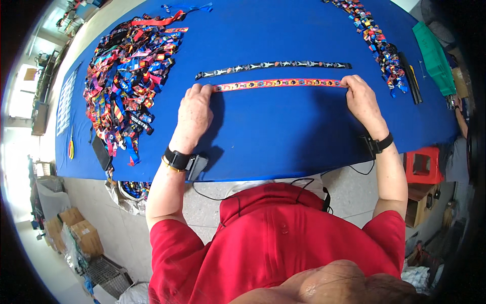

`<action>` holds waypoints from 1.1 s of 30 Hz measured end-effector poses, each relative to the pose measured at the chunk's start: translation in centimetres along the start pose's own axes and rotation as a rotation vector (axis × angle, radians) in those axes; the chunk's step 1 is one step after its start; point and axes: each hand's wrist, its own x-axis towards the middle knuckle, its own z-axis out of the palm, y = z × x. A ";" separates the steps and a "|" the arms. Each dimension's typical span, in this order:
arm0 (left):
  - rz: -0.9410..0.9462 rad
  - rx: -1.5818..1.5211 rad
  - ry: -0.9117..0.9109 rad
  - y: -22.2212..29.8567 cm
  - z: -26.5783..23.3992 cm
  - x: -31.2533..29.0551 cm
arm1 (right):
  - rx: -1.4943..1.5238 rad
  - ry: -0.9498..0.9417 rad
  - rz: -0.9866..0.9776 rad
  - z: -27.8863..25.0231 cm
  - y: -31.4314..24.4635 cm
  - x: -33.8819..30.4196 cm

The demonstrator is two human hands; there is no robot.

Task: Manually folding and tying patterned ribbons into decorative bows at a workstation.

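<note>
The person stands at the near edge of the blue tabletop (283, 147) and holds a pink patterned ribbon strap (279, 82) stretched flat across its middle, the left hand (195, 114) pinching one end and the right hand (360, 96) the other, both grips closed on it. A dark strap (273, 66) lies just beyond it, and a big heap of coloured straps (129, 76) fills the far left corner. The strap looks light, soft and limp, so I think it is best taken by its two ends.

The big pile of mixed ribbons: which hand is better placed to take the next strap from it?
Probably the left hand. It pins the pink strap at the end beside the ribbon pile; the right hand holds the far end.
</note>
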 end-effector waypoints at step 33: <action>-0.265 -0.847 -0.251 2.5 1.9 8.4 | 0.397 -0.218 -0.241 7.6 -12.5 8.7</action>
